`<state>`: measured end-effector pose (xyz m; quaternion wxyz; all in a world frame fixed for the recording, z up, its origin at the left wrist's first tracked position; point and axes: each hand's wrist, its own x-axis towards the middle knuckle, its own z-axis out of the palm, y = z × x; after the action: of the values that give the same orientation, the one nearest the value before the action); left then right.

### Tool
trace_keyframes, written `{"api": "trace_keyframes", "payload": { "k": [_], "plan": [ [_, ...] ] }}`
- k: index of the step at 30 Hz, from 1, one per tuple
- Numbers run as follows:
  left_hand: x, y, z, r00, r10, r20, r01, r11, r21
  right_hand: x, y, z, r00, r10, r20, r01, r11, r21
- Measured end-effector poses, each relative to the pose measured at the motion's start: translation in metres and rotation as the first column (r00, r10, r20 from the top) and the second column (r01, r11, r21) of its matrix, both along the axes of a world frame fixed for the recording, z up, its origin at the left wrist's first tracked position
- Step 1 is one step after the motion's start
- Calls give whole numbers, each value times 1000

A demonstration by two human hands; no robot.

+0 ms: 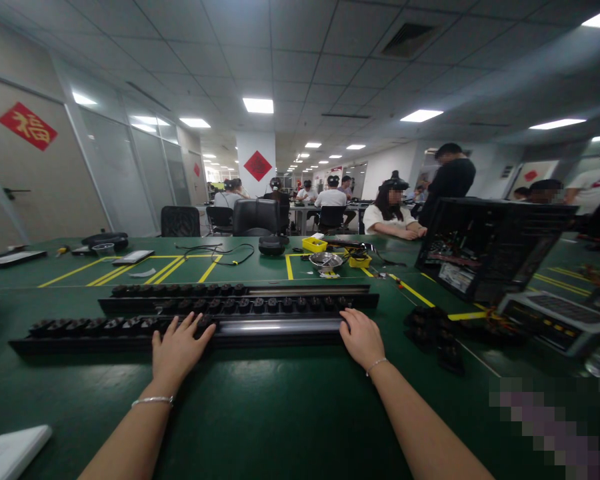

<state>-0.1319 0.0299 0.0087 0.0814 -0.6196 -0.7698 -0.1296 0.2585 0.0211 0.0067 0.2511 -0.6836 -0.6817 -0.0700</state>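
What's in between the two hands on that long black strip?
In the head view, between the left hand and the right hand lies a bare, shiny stretch of the near black strip, with no black knobs on it.

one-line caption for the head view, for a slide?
Both hands, left hand and right hand, rest on the nearer long black slotted rail on the green table.
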Motion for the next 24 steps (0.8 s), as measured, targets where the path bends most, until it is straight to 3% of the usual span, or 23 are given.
{"api": "trace_keyframes", "payload": {
  "k": [8, 24],
  "plan": [
    [3, -5, 5, 998, -60, 37, 58, 997, 55, 0, 0, 0, 1000, 1, 15, -1, 1000, 15],
    [5, -7, 5, 996, -88, 22, 87, 995, 50, 0, 1, 0, 1000, -2, 8, 1, 1000, 5]
  ]
}}
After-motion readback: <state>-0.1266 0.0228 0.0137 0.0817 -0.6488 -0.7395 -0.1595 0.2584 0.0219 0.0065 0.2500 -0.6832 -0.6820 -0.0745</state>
